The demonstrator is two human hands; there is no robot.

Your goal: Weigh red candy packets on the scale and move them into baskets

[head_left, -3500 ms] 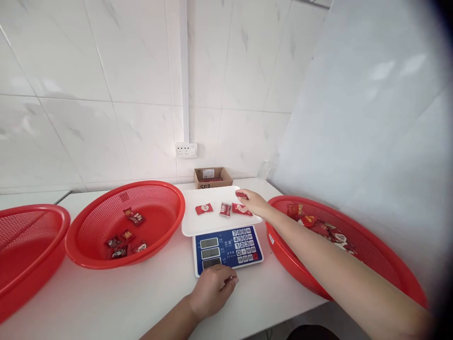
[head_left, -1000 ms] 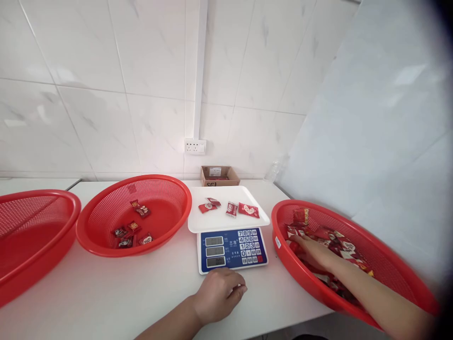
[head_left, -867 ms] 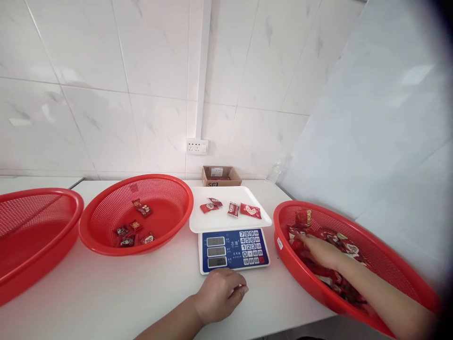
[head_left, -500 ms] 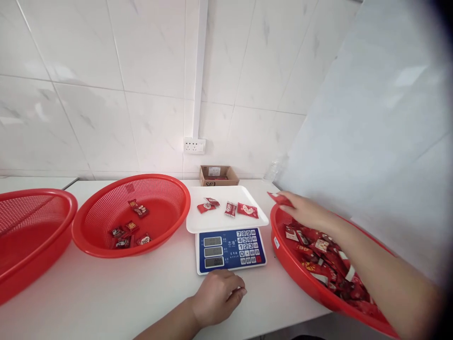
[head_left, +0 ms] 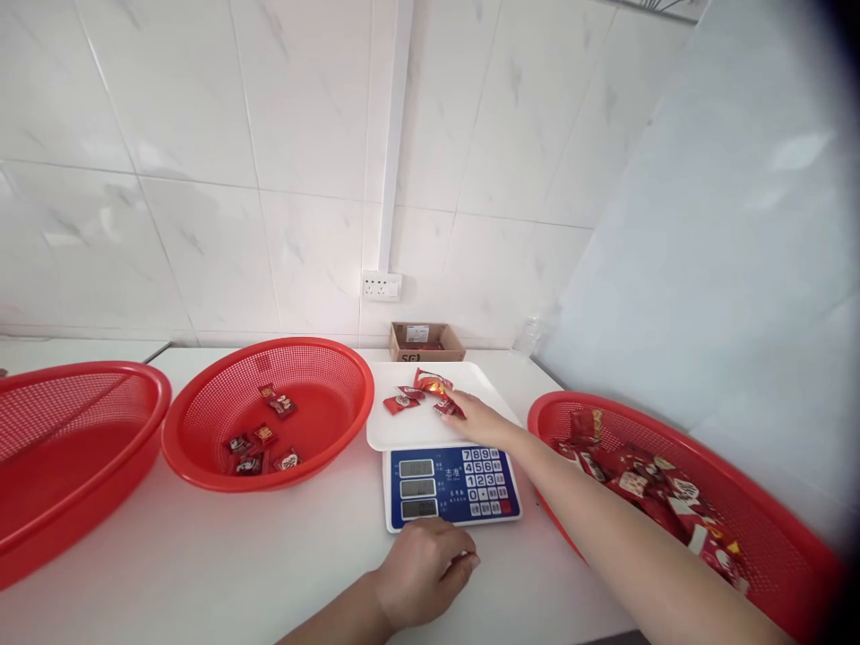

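Observation:
My right hand (head_left: 474, 419) reaches over the white weighing tray (head_left: 382, 433) of the scale, its fingers pinched on a small red wrapped snack packet (head_left: 449, 408). Against the fingertips lies another red packet with yellow print (head_left: 434, 382). Small red packets (head_left: 403, 399) sit to the left on the same tray. The hand may cover more of them. My left hand (head_left: 426, 571) rests on the table, curled closed with nothing visible in it, just in front of the scale's blue keypad panel (head_left: 453, 486).
To the right stands a red basket (head_left: 557, 403) of many packets, under my right forearm. A red basket (head_left: 356, 421) with several packets stands left of the scale, another red basket (head_left: 158, 394) farther left. Behind are a small cardboard box (head_left: 428, 342) and a wall socket (head_left: 382, 286).
My right hand has moved left from above the right basket's rim to the weighing tray, bringing a red packet. My left hand has stayed in front of the scale. The view has shifted slightly.

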